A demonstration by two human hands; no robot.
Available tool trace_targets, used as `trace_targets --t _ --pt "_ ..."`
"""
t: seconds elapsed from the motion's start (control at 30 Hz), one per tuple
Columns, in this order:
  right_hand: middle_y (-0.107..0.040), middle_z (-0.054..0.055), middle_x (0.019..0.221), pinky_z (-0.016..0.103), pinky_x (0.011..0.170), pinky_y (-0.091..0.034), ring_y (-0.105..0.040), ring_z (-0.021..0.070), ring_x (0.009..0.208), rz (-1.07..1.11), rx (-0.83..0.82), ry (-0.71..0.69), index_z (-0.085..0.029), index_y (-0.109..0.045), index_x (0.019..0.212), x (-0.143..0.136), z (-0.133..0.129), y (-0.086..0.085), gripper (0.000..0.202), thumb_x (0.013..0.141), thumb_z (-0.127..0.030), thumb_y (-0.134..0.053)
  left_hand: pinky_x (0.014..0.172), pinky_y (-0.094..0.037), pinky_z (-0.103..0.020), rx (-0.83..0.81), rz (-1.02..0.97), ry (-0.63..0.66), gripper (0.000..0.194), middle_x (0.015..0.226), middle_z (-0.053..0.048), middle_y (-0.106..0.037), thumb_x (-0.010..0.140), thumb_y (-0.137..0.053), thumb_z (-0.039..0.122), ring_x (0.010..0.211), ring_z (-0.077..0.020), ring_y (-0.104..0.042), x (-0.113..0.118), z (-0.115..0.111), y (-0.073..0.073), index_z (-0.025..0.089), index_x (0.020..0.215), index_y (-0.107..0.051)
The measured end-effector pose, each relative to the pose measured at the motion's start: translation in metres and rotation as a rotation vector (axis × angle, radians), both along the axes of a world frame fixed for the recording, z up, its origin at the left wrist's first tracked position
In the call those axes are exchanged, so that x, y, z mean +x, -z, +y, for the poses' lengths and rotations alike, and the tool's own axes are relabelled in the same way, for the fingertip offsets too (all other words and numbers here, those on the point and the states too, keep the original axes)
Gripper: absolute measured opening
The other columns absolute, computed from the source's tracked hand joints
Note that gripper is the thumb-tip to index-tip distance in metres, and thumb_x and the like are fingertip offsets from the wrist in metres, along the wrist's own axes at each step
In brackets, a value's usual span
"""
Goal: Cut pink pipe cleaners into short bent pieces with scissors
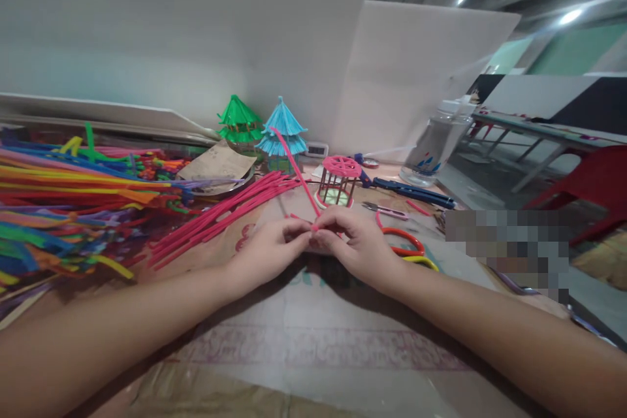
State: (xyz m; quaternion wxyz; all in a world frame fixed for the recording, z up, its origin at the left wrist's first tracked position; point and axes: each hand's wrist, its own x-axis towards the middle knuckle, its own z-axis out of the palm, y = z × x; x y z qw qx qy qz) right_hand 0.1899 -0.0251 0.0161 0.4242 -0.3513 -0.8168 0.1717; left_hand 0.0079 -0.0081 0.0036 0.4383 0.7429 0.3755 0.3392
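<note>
A pink pipe cleaner (292,160) rises at a slant from between my fingertips, its lower end bent small in the pinch. My left hand (272,243) and my right hand (360,245) meet over the table, both closed on that end; the fingers partly hide it. Just behind them stands a small round frame (341,176) with a pink spoked top, brown posts and a pale base. To the left lies a bundle of pink pipe cleaners (220,215). Orange-handled scissors (409,249) lie beside my right hand, partly covered by it.
Many coloured pipe cleaners (88,183) pile up at left. A green pavilion model (240,119) and a blue one (281,127) stand at the back. A clear water bottle (434,144), dark-handled pliers (416,192) and a pink craft knife (386,211) are at right.
</note>
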Motion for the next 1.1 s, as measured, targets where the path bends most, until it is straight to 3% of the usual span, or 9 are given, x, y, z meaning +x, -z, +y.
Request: trace_targets --t 0.23,0.4,0.5,0.7,0.9,1.0,1.1 --pt "-0.073 0.003 0.083 0.034 0.078 -0.050 -0.065 0.0179 0.081 0.019 0.100 0.025 -0.023 -0.068 0.084 0.001 -0.004 -0.001 0.005 0.087 -0.024 -0.064 0.077 -0.052 -0.030 -0.073 -0.037 0.097 0.023 0.082 -0.006 -0.074 0.083 -0.059 0.032 0.084 -0.0221 -0.067 0.000 0.000 0.000 0.016 0.088 -0.074" --pt "-0.075 0.004 0.097 0.036 0.089 -0.050 -0.067 0.0187 0.097 0.132 -0.022 0.025 -0.022 -0.068 0.083 -0.002 -0.003 0.000 0.007 0.087 -0.022 -0.063 0.078 -0.051 -0.028 -0.015 -0.031 0.176 0.022 0.093 -0.005 -0.073 0.085 -0.061 0.031 0.088 -0.0199 -0.065 0.002 -0.001 0.004 0.017 0.097 -0.073" --pt "-0.075 0.005 0.099 0.034 0.087 -0.052 -0.069 0.0185 0.096 0.161 -0.102 0.021 -0.021 -0.068 0.083 -0.004 -0.002 0.001 0.007 0.086 -0.023 -0.063 0.077 -0.050 -0.028 -0.021 -0.069 0.179 0.021 0.096 -0.005 -0.072 0.086 -0.060 0.032 0.089 -0.0195 -0.065 0.003 -0.002 0.004 0.016 0.094 -0.071" --pt "-0.074 0.004 0.095 0.031 0.083 -0.052 -0.069 0.0174 0.091 0.155 -0.112 -0.016 -0.021 -0.067 0.083 -0.006 -0.006 0.001 0.006 0.086 -0.023 -0.063 0.073 -0.049 -0.026 -0.044 -0.083 0.184 0.017 0.087 -0.003 -0.069 0.084 -0.062 0.031 0.083 -0.0178 -0.063 0.002 -0.003 0.001 0.016 0.081 -0.070" --pt "-0.073 0.006 0.104 0.034 0.089 -0.049 -0.067 0.0194 0.100 0.235 -0.185 0.053 -0.020 -0.066 0.088 -0.002 -0.002 0.002 0.011 0.088 -0.029 -0.059 0.077 -0.049 -0.028 -0.043 -0.120 0.022 0.020 0.086 -0.004 -0.069 0.086 -0.060 0.034 0.082 -0.0177 -0.063 0.000 0.001 -0.001 0.015 0.086 -0.067" --pt "-0.073 0.005 0.091 0.032 0.078 -0.049 -0.066 0.0187 0.086 0.241 -0.302 0.130 -0.019 -0.065 0.087 0.000 0.008 0.005 0.017 0.089 -0.032 -0.055 0.073 -0.048 -0.028 -0.032 -0.101 -0.104 0.023 0.083 -0.005 -0.068 0.085 -0.061 0.035 0.079 -0.0178 -0.063 -0.001 0.006 -0.006 0.013 0.085 -0.066" --pt "-0.070 0.002 0.079 0.029 0.068 -0.048 -0.063 0.0158 0.072 0.213 -0.410 0.120 -0.018 -0.063 0.082 0.001 0.017 0.009 0.018 0.088 -0.033 -0.055 0.072 -0.049 -0.028 -0.020 -0.085 -0.143 0.023 0.083 -0.006 -0.069 0.084 -0.062 0.036 0.078 -0.0188 -0.065 -0.002 0.010 -0.008 0.013 0.083 -0.066"
